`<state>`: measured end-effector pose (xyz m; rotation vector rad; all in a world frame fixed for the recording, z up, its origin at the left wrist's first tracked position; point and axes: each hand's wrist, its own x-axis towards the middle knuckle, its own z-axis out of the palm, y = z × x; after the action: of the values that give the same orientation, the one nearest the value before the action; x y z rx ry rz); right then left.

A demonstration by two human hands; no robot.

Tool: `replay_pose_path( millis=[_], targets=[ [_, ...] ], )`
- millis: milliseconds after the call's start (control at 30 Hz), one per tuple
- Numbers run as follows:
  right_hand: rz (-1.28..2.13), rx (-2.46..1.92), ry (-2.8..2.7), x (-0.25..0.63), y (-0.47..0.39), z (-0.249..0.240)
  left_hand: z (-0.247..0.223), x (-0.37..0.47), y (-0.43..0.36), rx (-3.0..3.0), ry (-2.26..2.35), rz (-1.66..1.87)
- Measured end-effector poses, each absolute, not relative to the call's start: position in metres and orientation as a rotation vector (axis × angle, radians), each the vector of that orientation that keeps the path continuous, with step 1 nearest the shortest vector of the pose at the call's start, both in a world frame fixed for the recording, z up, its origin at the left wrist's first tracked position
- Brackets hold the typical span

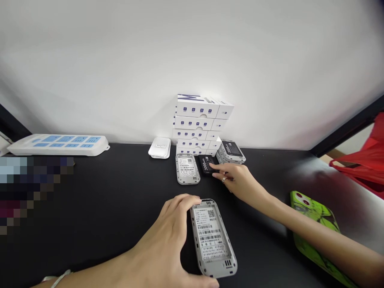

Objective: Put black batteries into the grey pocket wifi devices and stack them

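Observation:
My left hand (168, 232) spans a grey device housing (213, 236), fingers at its top end and thumb at its bottom end. The housing's open battery bay faces up and shows a printed label with barcodes. My right hand (235, 176) reaches farther out, with thumb and fingers closed at the right edge of a black battery (205, 164) marked 3000mAh. Left of the battery lies a second grey housing (188, 170), its label also uncovered. Behind my right hand is a stack of housings (232, 150); the top one has a battery in it.
White boxes (195, 122) are stacked against the wall. Thin white covers (160, 148) lie left of them. A white power strip (63, 145) sits at the back left. At right are a green-cased phone (315, 212), partly under my forearm, and a red bag (360, 160).

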<state>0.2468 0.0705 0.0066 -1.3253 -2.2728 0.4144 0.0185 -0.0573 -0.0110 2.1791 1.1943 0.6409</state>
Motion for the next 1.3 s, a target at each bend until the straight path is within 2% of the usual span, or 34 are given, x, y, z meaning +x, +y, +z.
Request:
replay_pose_path(
  millis=[133,300,367,567,767,933,1100,1200,1300],
  targets=[
    [0.427,-1.390,-2.201,0.242,0.054,0.017,-0.008,0.020,-0.058,2.222,1.175,0.684],
    [0.798,-1.468,-2.502,0.235,0.004,0.033,-0.003,0.023,-0.060,2.234,1.171,0.794],
    [0.850,-1.428,-2.580,0.232,-0.009,0.036,-0.002,0.024,-0.062,2.243,1.175,0.838],
    [0.677,-1.353,-2.536,0.224,0.017,0.048,-0.004,0.024,-0.066,2.325,1.231,0.943],
    [0.694,-1.381,-2.479,0.200,0.079,0.054,-0.008,0.022,-0.067,2.345,1.207,0.751],
    [0.695,-1.413,-2.472,0.189,0.090,0.053,-0.003,0.022,-0.065,2.306,1.149,0.700],
    [0.519,-1.386,-2.426,0.231,0.106,0.084,-0.003,0.022,-0.063,2.313,1.146,0.714],
    [0.246,-1.482,-2.496,0.273,0.131,0.097,-0.003,0.021,-0.063,2.308,1.146,0.706],
    [0.403,-1.537,-2.642,0.301,0.153,0.089,-0.003,0.021,-0.063,2.305,1.147,0.729]
  ],
)
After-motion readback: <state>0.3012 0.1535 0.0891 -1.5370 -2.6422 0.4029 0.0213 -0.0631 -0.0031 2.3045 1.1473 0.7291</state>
